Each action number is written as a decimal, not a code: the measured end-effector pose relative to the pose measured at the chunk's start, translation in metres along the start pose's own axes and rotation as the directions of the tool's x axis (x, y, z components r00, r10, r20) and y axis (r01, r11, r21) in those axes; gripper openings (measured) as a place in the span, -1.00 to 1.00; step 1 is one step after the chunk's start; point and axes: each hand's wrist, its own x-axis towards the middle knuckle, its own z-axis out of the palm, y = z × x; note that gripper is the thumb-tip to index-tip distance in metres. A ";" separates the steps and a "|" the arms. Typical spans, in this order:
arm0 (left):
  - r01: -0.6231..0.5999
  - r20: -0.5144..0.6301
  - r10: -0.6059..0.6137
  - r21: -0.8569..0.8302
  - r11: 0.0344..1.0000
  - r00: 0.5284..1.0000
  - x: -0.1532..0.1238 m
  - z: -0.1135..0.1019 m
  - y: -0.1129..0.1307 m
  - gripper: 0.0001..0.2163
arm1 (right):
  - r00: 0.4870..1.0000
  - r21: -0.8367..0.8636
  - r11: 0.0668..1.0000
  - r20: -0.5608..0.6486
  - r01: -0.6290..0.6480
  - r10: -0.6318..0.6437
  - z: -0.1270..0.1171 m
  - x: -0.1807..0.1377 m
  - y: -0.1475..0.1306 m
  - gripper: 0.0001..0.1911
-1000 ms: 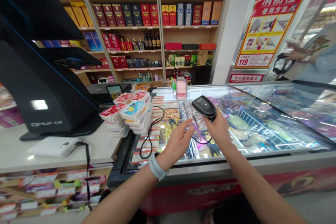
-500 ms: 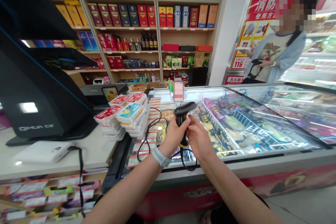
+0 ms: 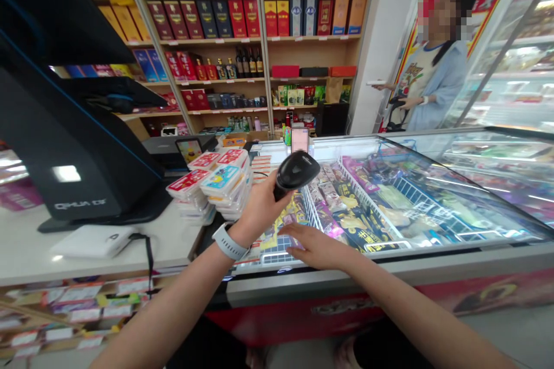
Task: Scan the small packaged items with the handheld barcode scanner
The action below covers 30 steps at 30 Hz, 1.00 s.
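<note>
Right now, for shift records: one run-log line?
left hand: holding black handheld scanner | right hand: empty, above red-fronted glass-topped freezer

Our scanner (image 3: 298,170) is black, our watch strap (image 3: 231,245) pale grey. Atop the stacked packs (image 3: 229,204) we count 3 white-marked red labels (image 3: 188,183) and 1 light-blue label (image 3: 222,180). We see a red freezer front (image 3: 268,323) and a blue-striped black terminal (image 3: 82,155).

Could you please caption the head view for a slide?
Left hand holds a scanner; right hand hovers open above a freezer.
</note>
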 end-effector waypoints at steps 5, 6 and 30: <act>-0.095 0.110 0.083 0.112 0.989 0.990 -0.016 0.020 -0.005 -0.76 | 0.997 -0.115 0.991 -0.043 0.063 -0.069 -0.016 0.013 0.035 -0.66; -0.116 0.115 0.101 0.129 0.985 0.988 -0.018 0.023 -0.007 -0.74 | 0.995 -0.121 0.992 -0.085 0.033 -0.043 -0.022 0.012 0.043 -0.68; -0.113 -0.088 0.101 -0.135 0.984 0.991 -0.036 0.006 -0.013 -0.85 | 0.853 -0.354 0.916 -0.404 0.189 -0.332 -0.049 0.126 0.070 -0.53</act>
